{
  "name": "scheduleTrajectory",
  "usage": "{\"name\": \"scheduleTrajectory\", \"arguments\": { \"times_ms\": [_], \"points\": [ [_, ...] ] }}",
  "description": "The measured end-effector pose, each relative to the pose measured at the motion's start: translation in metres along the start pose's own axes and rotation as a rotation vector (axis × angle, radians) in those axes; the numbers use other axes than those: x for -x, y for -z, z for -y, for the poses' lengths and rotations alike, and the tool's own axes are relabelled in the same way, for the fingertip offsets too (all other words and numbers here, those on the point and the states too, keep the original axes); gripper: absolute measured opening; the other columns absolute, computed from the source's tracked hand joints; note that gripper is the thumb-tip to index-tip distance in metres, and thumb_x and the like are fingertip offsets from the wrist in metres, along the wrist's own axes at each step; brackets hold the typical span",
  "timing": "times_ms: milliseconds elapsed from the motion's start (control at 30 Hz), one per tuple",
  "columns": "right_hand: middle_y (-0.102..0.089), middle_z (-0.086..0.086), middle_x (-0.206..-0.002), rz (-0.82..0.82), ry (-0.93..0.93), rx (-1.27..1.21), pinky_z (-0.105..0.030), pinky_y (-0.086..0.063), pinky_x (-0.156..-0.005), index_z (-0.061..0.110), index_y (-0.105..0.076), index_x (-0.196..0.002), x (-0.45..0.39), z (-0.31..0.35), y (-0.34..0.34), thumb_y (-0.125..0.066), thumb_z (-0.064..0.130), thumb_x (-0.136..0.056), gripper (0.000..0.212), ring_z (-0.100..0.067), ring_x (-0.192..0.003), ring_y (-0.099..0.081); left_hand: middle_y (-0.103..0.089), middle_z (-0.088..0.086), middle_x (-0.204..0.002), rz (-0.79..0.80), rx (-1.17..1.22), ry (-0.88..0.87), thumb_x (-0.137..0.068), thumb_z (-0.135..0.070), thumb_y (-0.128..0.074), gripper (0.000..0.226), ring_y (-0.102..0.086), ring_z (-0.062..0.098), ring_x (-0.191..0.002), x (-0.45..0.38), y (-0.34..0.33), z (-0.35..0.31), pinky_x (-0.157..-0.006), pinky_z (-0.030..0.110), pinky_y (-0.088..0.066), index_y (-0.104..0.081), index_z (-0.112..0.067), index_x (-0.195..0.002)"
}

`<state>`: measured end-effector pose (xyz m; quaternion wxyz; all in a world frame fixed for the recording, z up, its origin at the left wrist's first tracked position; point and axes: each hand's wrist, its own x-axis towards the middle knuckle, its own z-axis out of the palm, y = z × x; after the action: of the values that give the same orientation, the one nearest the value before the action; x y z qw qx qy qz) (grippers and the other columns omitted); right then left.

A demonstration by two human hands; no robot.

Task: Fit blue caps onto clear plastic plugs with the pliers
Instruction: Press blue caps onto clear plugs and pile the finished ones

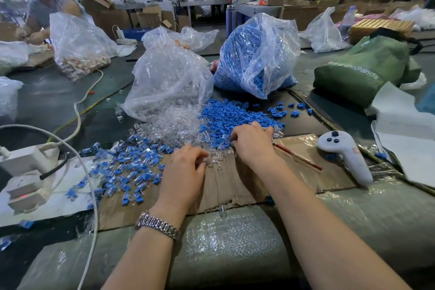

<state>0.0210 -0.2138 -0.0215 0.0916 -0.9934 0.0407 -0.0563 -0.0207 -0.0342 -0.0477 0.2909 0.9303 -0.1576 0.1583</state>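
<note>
Over at the left edge of the desk (47, 92), a white power strip (26, 186) and cables can be seen, then a scatter of finished capped plugs (127, 169) spread over the cardboard sheet (226, 186). The left hand (186, 169), watch (158, 224) on its wrist, is curled down with a clear plug (209, 160) pinched at the fingertips, pretty much. The clear plugs pile (169, 125) is spilled from its bag (169, 77) mid-desk, with the blue caps pile (230, 115) right beside it. The right hand (253, 141) is curled into the edge of those caps; the red-handled pliers (299, 156) seem tucked under it, though the grip can't be made out. A grey controller (346, 155) is lying further right.
</note>
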Motion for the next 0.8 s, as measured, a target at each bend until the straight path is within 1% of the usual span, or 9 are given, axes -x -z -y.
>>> {"name": "scheduleTrajectory", "arguments": {
  "times_ms": [133, 167, 267, 333, 433, 533, 600, 667, 800],
  "points": [
    [-0.067, -0.002, -0.110, -0.012, -0.036, -0.004, -0.050, -0.032, -0.096, 0.026, -0.068, -0.108, -0.001, 0.000, -0.003, -0.055, 0.021, -0.101, 0.015, -0.026, -0.114, -0.050, -0.063, -0.012, -0.100, -0.036, 0.096, 0.046, -0.094, -0.016, -0.070, 0.015, -0.058, 0.003, -0.090, 0.000, 0.004, -0.003, -0.081, 0.010, -0.043, -0.070, -0.021, -0.108],
    [-0.067, -0.002, -0.109, -0.013, -0.042, -0.018, -0.050, -0.031, -0.096, 0.026, -0.066, -0.107, -0.001, 0.000, -0.003, -0.055, 0.021, -0.101, 0.013, -0.026, -0.115, -0.050, -0.064, -0.012, -0.100, -0.048, 0.139, 0.067, -0.093, -0.015, -0.071, 0.015, -0.059, 0.002, -0.089, 0.000, 0.006, -0.004, -0.081, 0.010, -0.043, -0.070, -0.021, -0.108],
    [-0.067, 0.001, -0.107, -0.046, -0.060, -0.090, -0.048, -0.029, -0.097, 0.027, -0.059, -0.104, 0.001, -0.001, -0.003, -0.056, 0.019, -0.101, 0.010, -0.026, -0.114, -0.051, -0.069, -0.009, -0.097, -0.061, 0.331, 0.179, -0.092, -0.012, -0.072, 0.013, -0.066, 0.005, -0.090, 0.000, 0.011, -0.004, -0.083, 0.020, -0.054, -0.071, -0.021, -0.102],
    [-0.068, 0.002, -0.106, -0.092, -0.047, -0.096, -0.047, -0.028, -0.096, 0.028, -0.058, -0.106, 0.004, -0.003, -0.002, -0.055, 0.017, -0.101, 0.012, -0.025, -0.110, -0.053, -0.074, -0.003, -0.091, -0.040, 0.525, 0.280, -0.090, -0.010, -0.074, 0.012, -0.072, 0.010, -0.086, -0.001, 0.014, -0.003, -0.079, 0.025, -0.060, -0.071, -0.019, -0.098],
    [-0.068, 0.003, -0.108, -0.130, 0.015, -0.098, -0.046, -0.029, -0.098, 0.027, -0.061, -0.109, 0.012, -0.007, 0.003, -0.054, 0.019, -0.102, 0.013, -0.023, -0.108, -0.054, -0.078, 0.008, -0.092, 0.045, 0.906, 0.421, -0.086, -0.009, -0.075, 0.015, -0.076, 0.019, -0.087, -0.001, 0.019, -0.002, -0.071, 0.023, -0.061, -0.072, -0.011, -0.101],
    [-0.069, 0.006, -0.105, -0.146, 0.092, -0.411, -0.036, -0.045, -0.094, 0.024, -0.067, -0.108, 0.021, -0.009, 0.017, -0.059, 0.017, -0.100, 0.014, -0.013, -0.097, -0.060, -0.077, 0.016, -0.095, 0.103, 1.246, 0.480, -0.079, -0.015, -0.076, 0.028, -0.076, 0.028, -0.090, -0.002, 0.022, -0.003, -0.072, 0.025, -0.061, -0.073, -0.002, -0.104],
    [-0.070, 0.008, -0.091, -0.118, 0.133, -0.686, -0.025, -0.050, -0.077, 0.025, -0.070, -0.099, 0.030, -0.007, 0.028, -0.061, 0.011, -0.097, 0.016, -0.004, -0.079, -0.061, -0.075, 0.018, -0.095, 0.104, 1.366, 0.492, -0.079, -0.016, -0.074, 0.031, -0.075, 0.027, -0.087, -0.004, 0.022, -0.003, -0.071, 0.025, -0.061, -0.071, 0.000, -0.105],
    [-0.072, 0.002, -0.081, -0.067, 0.181, -0.861, -0.029, -0.054, -0.067, 0.025, -0.073, -0.092, 0.040, -0.005, 0.038, -0.064, 0.006, -0.095, 0.021, -0.007, -0.069, -0.062, -0.075, 0.019, -0.094, 0.119, 1.455, 0.513, -0.081, -0.016, -0.072, 0.029, -0.075, 0.025, -0.084, -0.005, 0.022, -0.003, -0.068, 0.024, -0.061, -0.070, 0.001, -0.105],
    [-0.073, -0.005, -0.086, 0.004, 0.312, -0.930, -0.031, -0.057, -0.080, 0.019, -0.072, -0.094, 0.052, 0.003, 0.049, -0.068, 0.003, -0.093, 0.016, -0.024, -0.083, -0.069, -0.076, 0.018, -0.095, 0.153, 1.566, 0.546, -0.082, -0.012, -0.071, 0.021, -0.076, 0.023, -0.083, -0.006, 0.024, -0.002, -0.067, 0.024, -0.061, -0.073, 0.000, -0.100]
  ]
}}
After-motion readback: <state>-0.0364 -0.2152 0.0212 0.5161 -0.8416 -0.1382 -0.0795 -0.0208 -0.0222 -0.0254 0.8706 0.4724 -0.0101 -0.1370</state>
